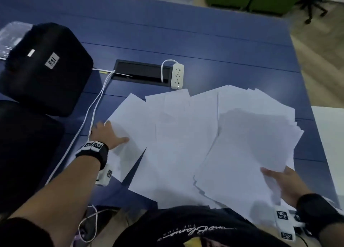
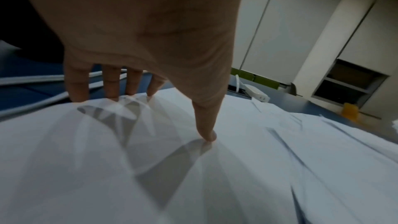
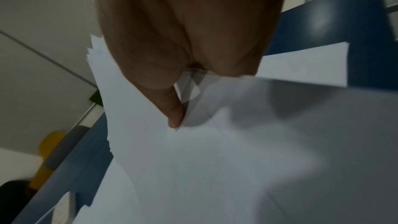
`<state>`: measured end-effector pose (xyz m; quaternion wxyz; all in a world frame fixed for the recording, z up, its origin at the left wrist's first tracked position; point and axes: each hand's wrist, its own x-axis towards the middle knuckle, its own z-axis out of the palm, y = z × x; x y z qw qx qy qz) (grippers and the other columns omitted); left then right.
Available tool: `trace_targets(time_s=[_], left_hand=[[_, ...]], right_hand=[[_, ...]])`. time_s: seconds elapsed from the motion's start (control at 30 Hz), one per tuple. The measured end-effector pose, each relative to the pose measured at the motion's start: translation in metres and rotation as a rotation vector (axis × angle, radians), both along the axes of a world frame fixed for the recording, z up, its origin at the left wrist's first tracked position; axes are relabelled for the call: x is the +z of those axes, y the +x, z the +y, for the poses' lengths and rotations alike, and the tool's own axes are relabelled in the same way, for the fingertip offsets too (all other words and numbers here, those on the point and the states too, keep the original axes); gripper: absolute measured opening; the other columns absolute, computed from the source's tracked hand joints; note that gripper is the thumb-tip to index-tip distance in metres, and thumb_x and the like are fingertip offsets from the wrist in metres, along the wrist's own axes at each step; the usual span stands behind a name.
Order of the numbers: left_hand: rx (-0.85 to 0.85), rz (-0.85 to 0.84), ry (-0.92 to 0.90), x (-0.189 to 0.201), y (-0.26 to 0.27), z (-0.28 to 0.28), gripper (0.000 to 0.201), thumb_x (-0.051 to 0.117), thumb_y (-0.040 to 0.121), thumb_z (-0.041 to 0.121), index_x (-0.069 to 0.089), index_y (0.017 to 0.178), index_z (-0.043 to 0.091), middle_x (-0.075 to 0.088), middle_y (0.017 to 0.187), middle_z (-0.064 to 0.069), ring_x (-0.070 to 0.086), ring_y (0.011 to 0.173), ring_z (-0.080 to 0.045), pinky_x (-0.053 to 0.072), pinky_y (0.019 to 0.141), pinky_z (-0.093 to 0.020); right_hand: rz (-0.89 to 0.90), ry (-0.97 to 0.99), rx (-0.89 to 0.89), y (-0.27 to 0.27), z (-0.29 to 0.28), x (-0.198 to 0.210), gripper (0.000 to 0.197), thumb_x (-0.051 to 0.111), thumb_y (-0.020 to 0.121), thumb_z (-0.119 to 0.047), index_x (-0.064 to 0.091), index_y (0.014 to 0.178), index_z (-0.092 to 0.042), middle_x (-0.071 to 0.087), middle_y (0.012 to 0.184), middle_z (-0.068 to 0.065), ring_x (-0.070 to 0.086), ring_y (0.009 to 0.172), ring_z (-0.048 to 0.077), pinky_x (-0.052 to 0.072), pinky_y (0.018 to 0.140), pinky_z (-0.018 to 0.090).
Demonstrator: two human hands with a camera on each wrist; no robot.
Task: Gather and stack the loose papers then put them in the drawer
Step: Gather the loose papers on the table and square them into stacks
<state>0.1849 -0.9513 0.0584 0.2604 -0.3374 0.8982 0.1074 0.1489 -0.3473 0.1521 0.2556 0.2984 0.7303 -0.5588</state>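
Observation:
Loose white papers (image 1: 182, 135) lie fanned out over the near half of the blue table (image 1: 186, 32). My left hand (image 1: 109, 133) lies on the leftmost sheet near its left corner, fingers straight and spread. In the left wrist view its thumb (image 2: 206, 130) presses the paper (image 2: 237, 168), which buckles under the fingertips (image 2: 112, 91). My right hand (image 1: 273, 177) grips a bundle of several sheets (image 1: 251, 144) at its near edge, lifted a little above the rest. Its thumb (image 3: 174, 115) lies on top of the bundle (image 3: 215, 159); the fingers beneath are hidden. No drawer is in view.
A black bag (image 1: 46, 68) labelled 531 stands at the back left, with a dark flat object (image 1: 24, 144) in front of it. White cables (image 1: 93, 112) run beside my left hand. A power strip (image 1: 177, 75) and cable slot (image 1: 141, 72) sit behind the papers. The table's right edge borders a white surface (image 1: 331, 135).

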Motion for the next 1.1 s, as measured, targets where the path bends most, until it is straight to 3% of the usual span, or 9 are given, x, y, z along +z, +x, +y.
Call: trace_targets(time_s=[0.07,0.23,0.43,0.6,0.7,0.8,0.87,0.93,1.1], left_hand=[[0.025,0.013,0.013,0.001,0.003,0.009,0.122,0.078,0.066,0.084,0.037,0.153,0.009,0.041,0.155,-0.023,0.037,0.147,-0.047,0.042,0.115,-0.062],[0.051,0.025,0.024,-0.001,0.017,0.023,0.121,0.083,0.063,0.081,0.037,0.153,0.014,0.039,0.153,-0.023,0.037,0.145,-0.046,0.046,0.108,-0.061],[0.13,0.017,0.103,0.001,0.019,0.016,0.142,0.098,0.043,0.072,0.033,0.15,0.006,0.045,0.15,-0.025,0.045,0.14,-0.049,0.048,0.107,-0.063],[0.101,-0.09,0.154,-0.042,0.025,-0.018,0.142,0.077,0.015,0.1,0.059,0.129,0.018,0.07,0.128,-0.011,0.064,0.122,-0.039,0.056,0.097,-0.055],[0.099,0.016,0.289,-0.005,0.029,0.009,0.086,0.095,0.064,0.063,0.06,0.126,0.014,0.069,0.13,-0.011,0.063,0.119,-0.035,0.053,0.097,-0.045],[0.238,0.093,0.591,0.017,0.031,0.033,0.034,0.082,0.094,0.024,0.066,0.12,0.01,0.075,0.122,-0.009,0.071,0.106,-0.028,0.057,0.095,-0.041],[0.406,0.111,0.818,0.026,0.038,0.045,0.014,0.069,0.103,0.008,0.07,0.117,0.007,0.081,0.107,-0.007,0.078,0.091,-0.022,0.061,0.08,-0.036],[0.524,0.148,0.959,0.031,0.044,0.059,0.016,0.058,0.108,0.002,0.069,0.119,0.004,0.081,0.104,-0.008,0.078,0.09,-0.022,0.059,0.074,-0.033],[0.619,0.154,1.203,0.034,0.041,0.101,0.028,0.06,0.109,0.026,0.071,0.13,0.01,0.079,0.123,-0.012,0.077,0.107,-0.031,0.058,0.099,-0.045]], right_hand=[[-0.018,0.014,-0.006,0.01,-0.002,0.002,0.074,0.09,0.064,-0.027,0.067,0.133,-0.011,0.078,0.122,0.005,0.07,0.115,0.028,0.047,0.111,0.047],[-0.025,0.066,-0.051,0.019,-0.01,-0.001,0.029,0.07,0.098,-0.001,0.063,0.126,0.0,0.072,0.106,0.007,0.064,0.093,0.02,0.045,0.072,0.03],[-0.073,0.057,-0.064,0.016,-0.005,-0.02,0.033,0.071,0.095,0.003,0.065,0.128,0.001,0.074,0.117,0.017,0.068,0.099,0.031,0.05,0.076,0.035],[-0.074,0.0,-0.031,0.007,-0.001,-0.02,0.037,0.072,0.095,0.001,0.065,0.132,-0.001,0.074,0.125,0.018,0.067,0.115,0.038,0.052,0.086,0.037],[-0.067,-0.016,-0.033,0.002,0.001,-0.017,0.04,0.071,0.095,0.002,0.065,0.134,-0.002,0.074,0.126,0.015,0.067,0.118,0.035,0.051,0.092,0.038],[-0.063,-0.031,-0.038,0.0,0.003,-0.016,0.039,0.07,0.096,0.002,0.065,0.134,-0.004,0.075,0.126,0.013,0.068,0.117,0.031,0.051,0.091,0.037],[-0.065,-0.053,-0.043,0.0,0.002,-0.014,0.038,0.069,0.097,0.002,0.065,0.133,-0.005,0.075,0.125,0.012,0.068,0.114,0.029,0.052,0.085,0.034],[-0.062,-0.074,-0.039,0.0,0.0,-0.012,0.033,0.069,0.097,0.001,0.066,0.129,-0.007,0.076,0.122,0.01,0.069,0.112,0.026,0.051,0.082,0.033],[-0.065,-0.095,-0.009,0.0,0.002,-0.017,0.034,0.07,0.098,-0.002,0.067,0.131,-0.01,0.077,0.124,0.007,0.069,0.119,0.029,0.051,0.094,0.037]])
